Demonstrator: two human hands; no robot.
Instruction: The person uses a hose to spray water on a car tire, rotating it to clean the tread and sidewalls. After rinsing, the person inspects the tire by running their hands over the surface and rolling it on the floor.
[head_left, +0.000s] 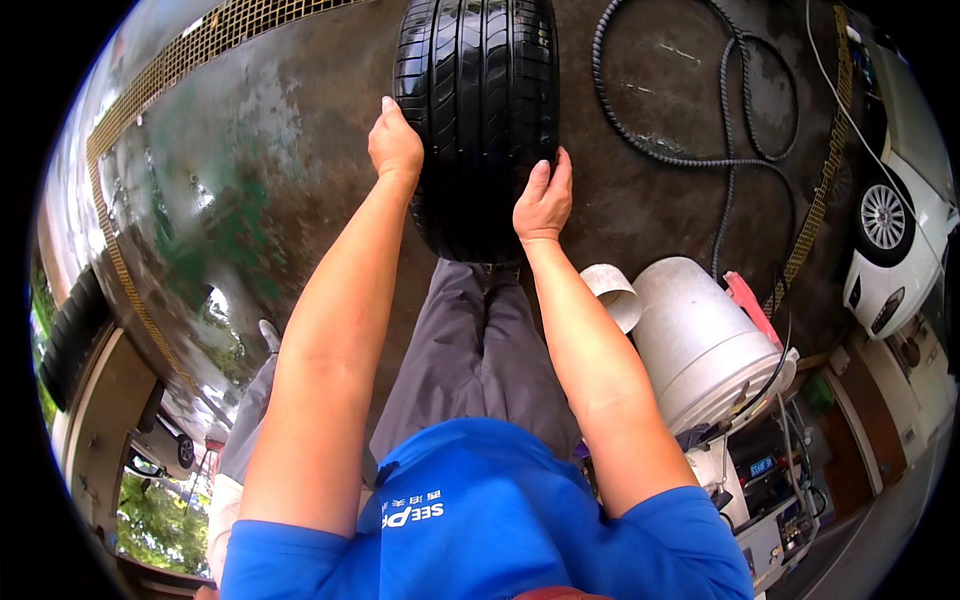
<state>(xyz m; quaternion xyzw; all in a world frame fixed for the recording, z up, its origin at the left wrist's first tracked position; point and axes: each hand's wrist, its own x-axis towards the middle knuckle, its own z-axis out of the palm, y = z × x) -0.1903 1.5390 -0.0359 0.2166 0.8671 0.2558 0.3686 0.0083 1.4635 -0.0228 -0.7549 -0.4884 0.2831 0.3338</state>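
Note:
A black car tire (480,130) stands upright on its tread in front of me, its wet grooves facing me. My left hand (396,142) is against its left edge, thumb pointing up along the sidewall. Lower down on the opposite side, my right hand (545,198) grips the right edge, with its thumb on the tread side. Both arms reach straight forward, and the tire is held between the two palms. Some fingers of each hand are hidden behind the sidewalls.
A thick black hose (727,160) lies coiled on the wet floor at right. Near my right forearm stand a large white bucket (690,335) and a small white pail (612,293). A white car (905,240) is parked far right. Another person's leg (255,400) shows at left.

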